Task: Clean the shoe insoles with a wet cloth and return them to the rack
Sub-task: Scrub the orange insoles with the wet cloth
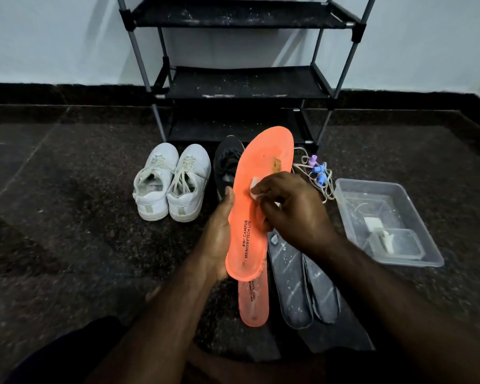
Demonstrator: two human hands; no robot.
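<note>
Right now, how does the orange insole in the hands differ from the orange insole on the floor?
The held orange insole is lifted, gripped by the left hand and wiped with a white cloth by the right hand; the floor orange insole lies flat, untouched. The held one shows a brown stain; the floor one shows white specks. Both carry the same printed branding.

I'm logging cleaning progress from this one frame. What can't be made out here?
Head view only:
- Wet cloth: mostly hidden under the right hand.
- Second orange insole: its front is covered by the held orange insole.
- Black shoe: partly behind that insole.
- White items in the plastic tub: too blurred to identify.
- Rack: top cut off by the frame edge.
</note>
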